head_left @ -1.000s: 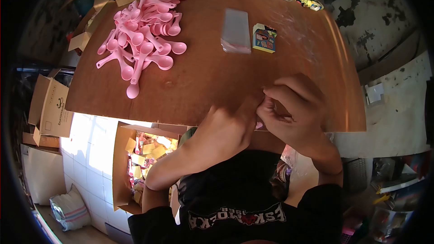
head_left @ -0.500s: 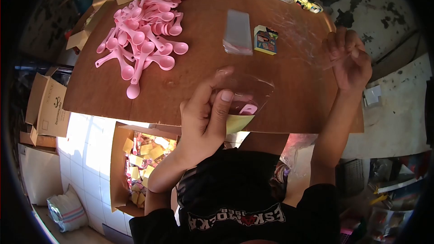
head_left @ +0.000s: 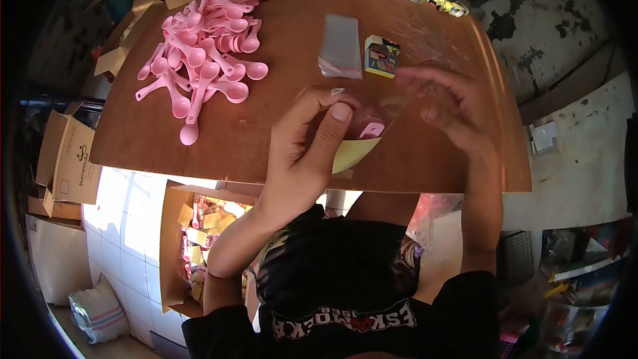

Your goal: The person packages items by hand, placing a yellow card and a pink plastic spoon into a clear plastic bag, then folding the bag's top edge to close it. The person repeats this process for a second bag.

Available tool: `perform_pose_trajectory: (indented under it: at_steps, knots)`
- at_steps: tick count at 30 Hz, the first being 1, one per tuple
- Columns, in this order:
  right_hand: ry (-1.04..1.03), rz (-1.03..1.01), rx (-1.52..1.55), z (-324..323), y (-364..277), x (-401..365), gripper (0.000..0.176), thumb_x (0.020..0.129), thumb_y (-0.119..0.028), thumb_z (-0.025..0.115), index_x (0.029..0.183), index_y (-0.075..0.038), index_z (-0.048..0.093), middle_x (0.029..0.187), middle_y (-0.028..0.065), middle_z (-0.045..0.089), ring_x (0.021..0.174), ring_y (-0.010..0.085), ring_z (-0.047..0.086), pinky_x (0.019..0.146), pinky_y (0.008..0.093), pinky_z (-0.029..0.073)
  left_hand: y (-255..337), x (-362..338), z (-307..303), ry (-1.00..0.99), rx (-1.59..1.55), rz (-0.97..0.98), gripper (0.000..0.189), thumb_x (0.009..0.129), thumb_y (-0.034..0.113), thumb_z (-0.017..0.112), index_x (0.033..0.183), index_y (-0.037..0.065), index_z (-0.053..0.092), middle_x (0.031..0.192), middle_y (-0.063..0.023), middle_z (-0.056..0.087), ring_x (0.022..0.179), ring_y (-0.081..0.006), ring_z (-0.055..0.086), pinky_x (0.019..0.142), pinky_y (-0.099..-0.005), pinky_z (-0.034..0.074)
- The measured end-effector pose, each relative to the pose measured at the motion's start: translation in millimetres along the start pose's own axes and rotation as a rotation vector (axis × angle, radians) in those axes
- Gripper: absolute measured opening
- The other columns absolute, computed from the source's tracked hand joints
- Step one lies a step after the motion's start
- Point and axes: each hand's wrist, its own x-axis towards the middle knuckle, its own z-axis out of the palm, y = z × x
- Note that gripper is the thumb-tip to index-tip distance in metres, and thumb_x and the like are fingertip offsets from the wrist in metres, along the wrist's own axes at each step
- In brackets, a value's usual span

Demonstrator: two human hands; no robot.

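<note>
A pile of pink spoons (head_left: 206, 53) lies on the table (head_left: 239, 143). Right of the pile and nearer the person, the left hand (head_left: 304, 143) pinches a clear bag (head_left: 391, 112) between thumb and fingers; 1 pink handle (head_left: 372, 131) and 1 yellow card (head_left: 355, 155) show at the bag, partly hidden by the hand. Farther right of the pile, the right hand (head_left: 458, 112) has thumb and fingers spread apart; I cannot tell whether it touches the bag. Also right of the pile lie 1 stack of clear sleeves (head_left: 341, 43) and, just beside it, printed cards (head_left: 381, 57).
</note>
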Motion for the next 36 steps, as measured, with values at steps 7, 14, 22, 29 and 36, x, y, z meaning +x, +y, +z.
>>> perform_pose_trajectory:
  at_steps: [7,14,22,29,36]
  knots:
    - [0.237,-0.075,0.12,20.2,-57.8,4.8,0.011,0.084,-0.005,0.07,0.092,0.002,0.07,0.08,0.0075,0.069,0.075,0.0104,0.064,0.068,0.0235,0.049,-4.5,6.8,-7.6,-0.053,-0.034,0.159,0.048,0.092,0.021,0.065,0.13,0.0,0.045,0.133,-0.015,0.049,0.123,-0.0236,0.05,0.105,-0.0381,0.038]
    - [0.131,-0.235,-0.062,19.5,-49.4,18.8,0.01,0.085,-0.003,0.069,0.087,0.006,0.069,0.079,0.0085,0.069,0.07,0.0102,0.064,0.066,0.0228,0.05,-6.6,22.6,-13.0,-0.206,0.134,0.169,0.067,0.079,0.006,0.077,0.135,-0.002,0.041,0.128,-0.0156,0.055,0.122,-0.025,0.054,0.106,-0.0408,0.041]
    - [0.148,0.198,0.427,30.5,-36.4,9.1,0.022,0.087,-0.01,0.07,0.104,0.003,0.066,0.095,0.0054,0.068,0.085,0.0094,0.064,0.073,0.0229,0.052,-11.1,13.8,-11.2,-0.094,-0.053,-0.187,0.021,0.09,0.004,0.067,0.108,-0.004,0.062,0.093,-0.0086,0.07,0.082,-0.0122,0.067,0.069,-0.0255,0.056]
    - [0.079,0.36,0.488,56.8,6.4,-12.1,0.023,0.092,-0.015,0.067,0.106,0.004,0.066,0.092,0.0061,0.069,0.08,0.0095,0.065,0.07,0.0222,0.052,-28.7,2.5,-17.2,-0.013,0.005,-0.103,0.022,0.092,0.012,0.066,0.108,-0.004,0.062,0.094,-0.0087,0.07,0.084,-0.009,0.064,0.068,-0.0233,0.054]
    - [0.172,0.287,0.434,67.5,19.3,-13.0,0.021,0.091,-0.014,0.068,0.104,0.003,0.067,0.085,0.0049,0.068,0.071,0.0088,0.063,0.064,0.0212,0.05,-40.9,12.7,-34.1,0.068,-0.116,-0.132,0.022,0.095,0.015,0.063,0.107,-0.003,0.064,0.094,-0.0076,0.071,0.086,-0.0087,0.064,0.072,-0.0226,0.052]
